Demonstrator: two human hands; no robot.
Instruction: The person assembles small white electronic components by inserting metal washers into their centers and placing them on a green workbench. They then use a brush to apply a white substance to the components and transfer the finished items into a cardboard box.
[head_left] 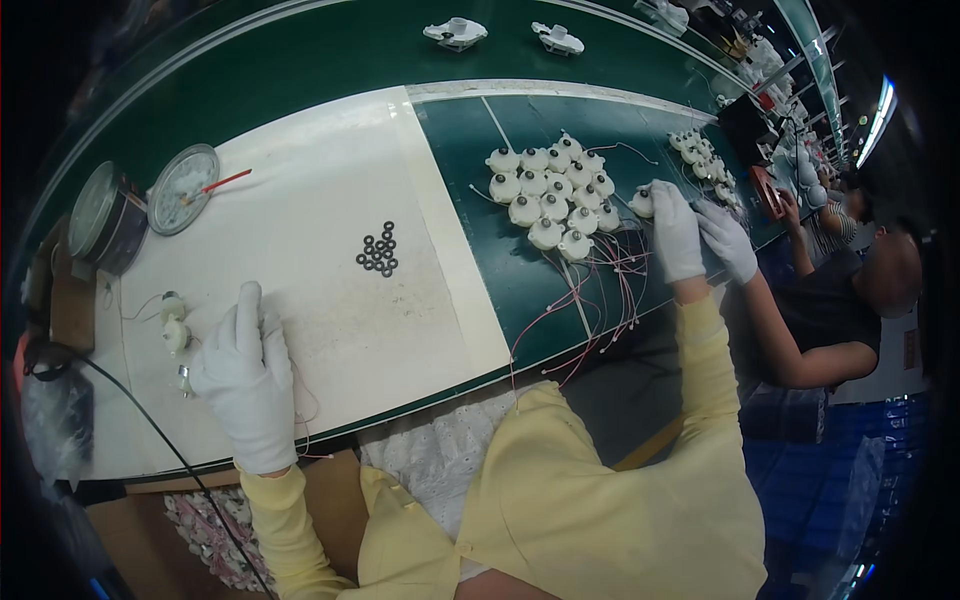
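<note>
My right hand (676, 232), in a white glove, pinches a small round white motor (641, 204) with a dark cap at the right edge of a cluster of similar motors (545, 205). Pink wires (615, 275) trail from that cluster toward the table's front edge. At the left, my gloved left hand (245, 375) rests low over the white board with fingers stretched out; its palm side is hidden. Beside its fingers lie a few more white motors (175, 335) and a small metallic part (184, 380). A thin wire (308, 400) emerges from beneath that hand.
Black rings (378, 250) lie piled on the white board (330, 170). Behind stand a tub (105, 220) and a lid (184, 190) of white paste with a red stick (225, 181). A co-worker's gloved hand (727, 240) is close to my right hand. Two white parts (456, 34) sit farther back.
</note>
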